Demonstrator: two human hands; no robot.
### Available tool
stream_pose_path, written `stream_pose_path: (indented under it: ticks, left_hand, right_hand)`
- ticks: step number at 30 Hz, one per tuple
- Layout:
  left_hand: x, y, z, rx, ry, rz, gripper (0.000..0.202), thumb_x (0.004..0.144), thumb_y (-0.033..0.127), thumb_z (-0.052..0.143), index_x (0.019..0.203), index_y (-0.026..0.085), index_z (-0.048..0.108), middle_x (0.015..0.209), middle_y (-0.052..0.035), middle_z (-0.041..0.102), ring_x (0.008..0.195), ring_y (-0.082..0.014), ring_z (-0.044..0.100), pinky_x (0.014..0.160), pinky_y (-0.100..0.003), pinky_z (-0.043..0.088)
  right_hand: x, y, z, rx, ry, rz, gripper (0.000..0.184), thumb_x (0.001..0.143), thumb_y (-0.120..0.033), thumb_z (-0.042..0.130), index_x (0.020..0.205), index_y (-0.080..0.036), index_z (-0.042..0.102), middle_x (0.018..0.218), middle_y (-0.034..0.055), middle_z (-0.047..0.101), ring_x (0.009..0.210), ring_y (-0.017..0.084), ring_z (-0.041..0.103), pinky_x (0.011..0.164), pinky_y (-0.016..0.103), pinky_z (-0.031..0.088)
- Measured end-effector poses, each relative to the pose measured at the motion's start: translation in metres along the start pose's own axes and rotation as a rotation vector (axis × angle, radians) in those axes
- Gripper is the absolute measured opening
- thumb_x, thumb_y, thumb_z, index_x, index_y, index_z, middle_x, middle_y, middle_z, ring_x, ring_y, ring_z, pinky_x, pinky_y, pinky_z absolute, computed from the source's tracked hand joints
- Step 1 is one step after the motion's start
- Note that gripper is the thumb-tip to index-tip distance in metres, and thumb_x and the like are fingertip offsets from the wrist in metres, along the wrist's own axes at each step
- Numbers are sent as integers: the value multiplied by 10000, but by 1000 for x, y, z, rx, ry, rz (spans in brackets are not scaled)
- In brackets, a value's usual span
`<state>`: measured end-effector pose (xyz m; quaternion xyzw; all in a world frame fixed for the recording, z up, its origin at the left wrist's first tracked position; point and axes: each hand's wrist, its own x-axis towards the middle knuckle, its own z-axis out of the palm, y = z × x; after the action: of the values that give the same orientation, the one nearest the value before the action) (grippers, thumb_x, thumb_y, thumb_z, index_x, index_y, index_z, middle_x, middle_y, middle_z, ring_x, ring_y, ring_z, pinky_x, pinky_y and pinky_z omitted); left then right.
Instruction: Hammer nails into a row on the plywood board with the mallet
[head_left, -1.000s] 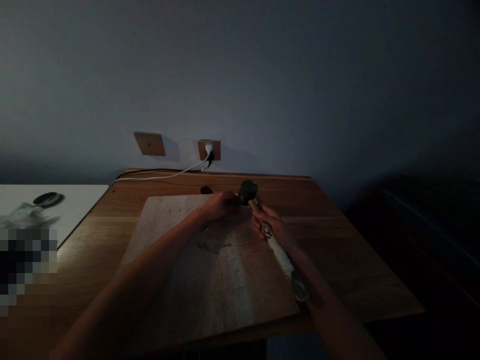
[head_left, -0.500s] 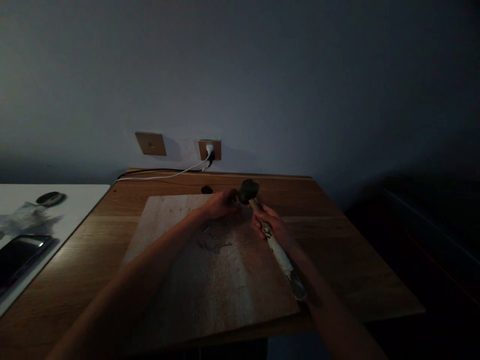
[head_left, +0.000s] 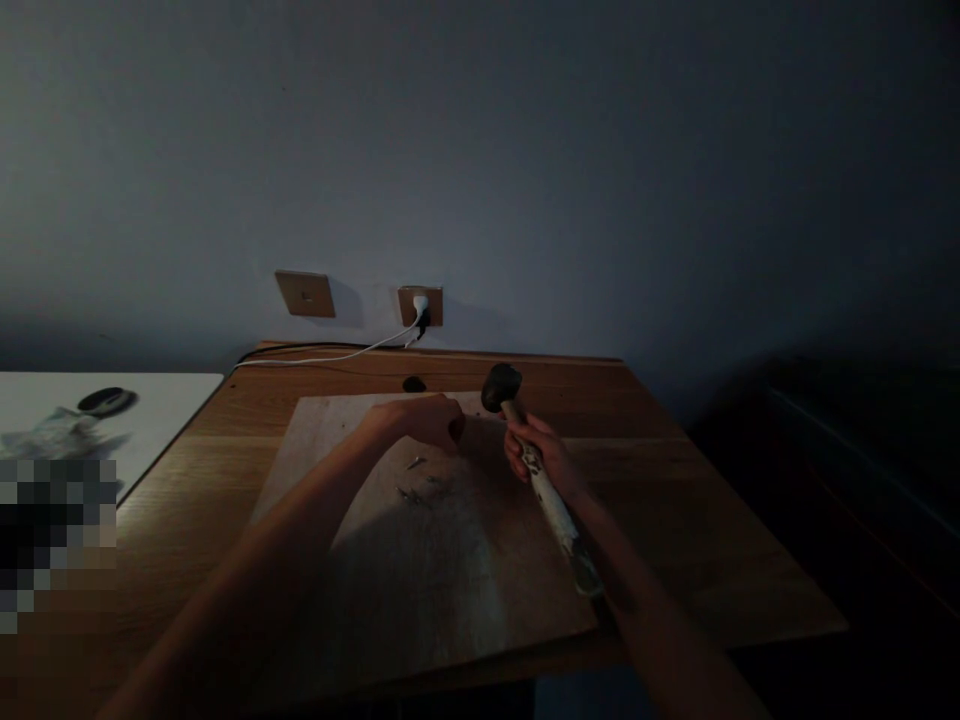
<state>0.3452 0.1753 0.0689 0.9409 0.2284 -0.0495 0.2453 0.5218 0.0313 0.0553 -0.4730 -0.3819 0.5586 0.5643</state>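
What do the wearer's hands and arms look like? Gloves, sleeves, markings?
Left hand and right hand: no gloves. Left forearm and right forearm: no sleeve, watch or strap visible. Too dark to tell rings or small markings.

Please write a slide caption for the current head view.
Right hand gripping a mallet, left hand near small metal pieces on a wooden board.

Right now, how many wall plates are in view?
2, both above the wooden table: the left plate has nothing plugged in; the right plate holds a white plug. Others could hide in the far-right dark.
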Motion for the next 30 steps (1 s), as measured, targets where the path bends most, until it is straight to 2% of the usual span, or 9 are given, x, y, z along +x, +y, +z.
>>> stream_pose_path:
  ticks: [6, 10, 14, 19, 25, 30]
  left_hand:
    - [-3, -18, -13, -46, 218, 51, 103, 706, 163, 675, 793, 185, 725, 778, 0, 727, 721, -147, 650, 651, -218, 447]
    - [-3, -28, -12, -94, 252, 3, 227, 696, 108, 635, 892, 179, 726, 794, -3, 736, 744, -155, 673, 673, -216, 468]
    - [-1, -29, -9, -135, 283, 66, 410, 700, 43, 545, 1037, 191, 727, 826, 2, 759, 754, -134, 687, 711, -202, 481]
    - [2, -27, -5, -141, 295, 110, 325, 667, 27, 523, 871, 171, 731, 804, -9, 753, 763, -141, 686, 698, -197, 478]
    - [6, -31, 0, -197, 345, 89, 293, 653, 39, 521, 836, 171, 708, 799, 2, 739, 747, -132, 670, 712, -203, 486]
    - [6, -34, 7, -213, 375, 22, 157, 688, 101, 603, 802, 159, 695, 744, -5, 709, 717, -155, 647, 673, -228, 471]
  right_hand:
    - [1, 3, -2, 36, -9, 1, 385, 728, -434, 752, 986, -192, 599, 548, -104, 510, 324, 65, 414, 301, 184, 325]
    - [1, 4, -2, 40, -16, 7, 379, 742, -435, 745, 994, -196, 593, 555, -103, 510, 330, 65, 413, 310, 184, 314]
    - [0, 3, -1, 29, -14, 10, 377, 732, -442, 752, 970, -200, 587, 551, -102, 510, 330, 66, 417, 315, 185, 311]
    - [0, 1, 0, 26, -7, 7, 388, 714, -451, 757, 944, -200, 573, 543, -104, 515, 325, 66, 419, 308, 184, 327]
    - [0, 1, 1, 21, -11, 23, 402, 716, -453, 755, 973, -205, 571, 551, -108, 513, 325, 68, 414, 315, 187, 333]
    - [-1, 0, 1, 11, -10, 30, 379, 730, -455, 749, 954, -206, 572, 553, -99, 519, 341, 74, 430, 325, 192, 342]
